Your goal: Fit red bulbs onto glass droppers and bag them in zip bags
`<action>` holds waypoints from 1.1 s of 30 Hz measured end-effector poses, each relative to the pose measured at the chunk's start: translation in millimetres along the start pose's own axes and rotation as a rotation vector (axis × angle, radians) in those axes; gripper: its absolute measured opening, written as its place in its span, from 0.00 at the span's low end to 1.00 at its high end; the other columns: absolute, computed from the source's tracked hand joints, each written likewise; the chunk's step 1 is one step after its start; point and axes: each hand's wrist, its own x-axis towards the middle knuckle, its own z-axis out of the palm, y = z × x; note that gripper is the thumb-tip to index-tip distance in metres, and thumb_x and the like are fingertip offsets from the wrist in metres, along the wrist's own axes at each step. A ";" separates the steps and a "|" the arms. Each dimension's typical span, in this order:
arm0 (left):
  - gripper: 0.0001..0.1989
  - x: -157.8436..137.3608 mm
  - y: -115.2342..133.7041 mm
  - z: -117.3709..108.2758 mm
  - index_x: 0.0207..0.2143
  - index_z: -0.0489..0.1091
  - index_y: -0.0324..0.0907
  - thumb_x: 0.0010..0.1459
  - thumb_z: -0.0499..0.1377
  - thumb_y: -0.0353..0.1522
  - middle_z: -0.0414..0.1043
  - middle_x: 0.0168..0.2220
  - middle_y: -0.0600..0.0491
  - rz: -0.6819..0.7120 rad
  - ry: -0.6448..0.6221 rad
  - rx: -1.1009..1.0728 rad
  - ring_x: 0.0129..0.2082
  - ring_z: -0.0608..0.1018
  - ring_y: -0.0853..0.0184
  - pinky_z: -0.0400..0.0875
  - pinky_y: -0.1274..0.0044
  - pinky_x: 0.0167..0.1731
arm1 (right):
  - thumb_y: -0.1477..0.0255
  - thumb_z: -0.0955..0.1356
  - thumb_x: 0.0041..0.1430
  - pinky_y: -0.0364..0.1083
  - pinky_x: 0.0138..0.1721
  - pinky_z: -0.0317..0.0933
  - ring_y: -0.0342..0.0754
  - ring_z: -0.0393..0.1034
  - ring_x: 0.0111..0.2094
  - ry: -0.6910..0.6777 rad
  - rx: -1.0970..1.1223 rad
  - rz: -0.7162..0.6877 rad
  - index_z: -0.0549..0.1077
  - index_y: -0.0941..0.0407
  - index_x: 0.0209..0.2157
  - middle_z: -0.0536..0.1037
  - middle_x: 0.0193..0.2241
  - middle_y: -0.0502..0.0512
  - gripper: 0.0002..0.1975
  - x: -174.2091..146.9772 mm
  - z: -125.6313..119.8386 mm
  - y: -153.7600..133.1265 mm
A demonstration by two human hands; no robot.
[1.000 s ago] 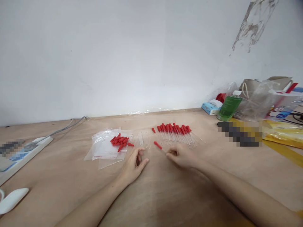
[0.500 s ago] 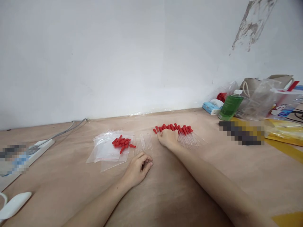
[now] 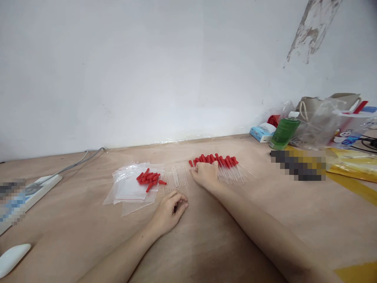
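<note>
My left hand [image 3: 171,210] rests on the table with loosely curled fingers, its thumb apart from them and nothing visible between. Just beyond it lie several thin clear glass tubes [image 3: 178,175] side by side. My right hand [image 3: 205,174] is at the left end of a row of droppers [image 3: 231,163], clear tubes with red rubber bulbs. Its fingers are bent down against the leftmost droppers, and the back of the hand hides what they grip. To the left, a heap of loose red rubber bulbs [image 3: 149,179] lies on clear plastic zip bags [image 3: 129,190].
A white power strip [image 3: 44,188] with a grey cable lies at the left, a white object [image 3: 14,257] nearer me. At the right stand a green liquid bottle [image 3: 284,133], a blue tissue pack [image 3: 260,134], plastic bags and a yellow package [image 3: 350,163]. A wall rises behind the table.
My right hand has moved slightly towards me and left along the dropper row. My left hand stays in place; the whole view has shifted a little.
</note>
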 end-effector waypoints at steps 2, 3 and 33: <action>0.06 -0.8 0.7 1.2 0.32 0.67 0.41 0.57 0.52 0.32 0.65 0.29 0.53 -0.004 -0.002 0.005 0.27 0.69 0.70 0.63 0.79 0.27 | 0.61 0.57 0.57 0.53 0.43 0.44 0.52 0.69 0.35 -0.023 0.010 -0.020 0.73 0.57 0.31 0.76 0.31 0.60 0.19 -0.2 0.8 -8.7; 0.06 -1.1 1.0 1.8 0.32 0.67 0.41 0.57 0.52 0.32 0.65 0.29 0.53 -0.007 -0.004 0.009 0.27 0.69 0.70 0.63 0.79 0.27 | 0.61 0.58 0.56 0.53 0.43 0.44 0.52 0.69 0.35 -0.053 0.007 -0.013 0.73 0.58 0.31 0.76 0.31 0.61 0.19 0.8 1.6 -13.4; 0.05 14.9 -1.4 -22.0 0.31 0.61 0.41 0.57 0.51 0.33 0.66 0.29 0.54 -0.057 0.192 0.046 0.29 0.71 0.68 0.66 0.77 0.30 | 0.70 0.58 0.60 0.44 0.33 0.59 0.46 0.68 0.33 0.166 0.604 -0.419 0.64 0.58 0.42 0.74 0.32 0.56 0.11 -34.3 -18.3 34.7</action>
